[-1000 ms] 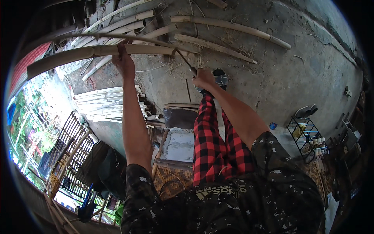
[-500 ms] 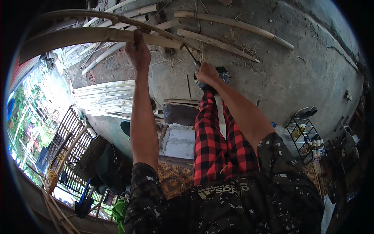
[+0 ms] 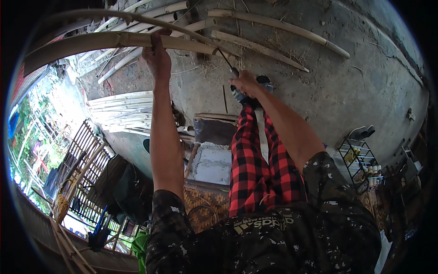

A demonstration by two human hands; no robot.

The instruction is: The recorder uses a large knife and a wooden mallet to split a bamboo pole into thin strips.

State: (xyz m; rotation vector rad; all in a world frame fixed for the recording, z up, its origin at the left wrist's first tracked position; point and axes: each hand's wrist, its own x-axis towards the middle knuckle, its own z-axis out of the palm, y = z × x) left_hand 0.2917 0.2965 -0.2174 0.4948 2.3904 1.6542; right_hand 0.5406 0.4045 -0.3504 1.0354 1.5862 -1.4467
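Observation:
My left hand (image 3: pixel 156 58) is closed around a long split bamboo piece (image 3: pixel 105 40), which runs from the far left toward the middle. A second, thinner bamboo length (image 3: pixel 169 23) lies just beyond it, and the two come together near their right ends. My right hand (image 3: pixel 245 83) grips the dark handle of a knife (image 3: pixel 226 60). Its narrow blade points up and left, with the tip at the right end of the bamboo. Whether the tip is inside the split is too small to tell.
Several bamboo poles (image 3: pixel 280 28) lie on the concrete floor (image 3: pixel 328 96) beyond my hands, among shavings. A stack of pale bamboo strips (image 3: pixel 123 112) lies to the left. Near my legs sit a whitish slab (image 3: pixel 210 163) and a woven mat (image 3: pixel 198 201). A shoe rack (image 3: pixel 358 155) stands right.
My left hand has shifted slightly left along the bamboo. My right hand, still holding the knife, has moved slightly right; the whole view has shifted a little too.

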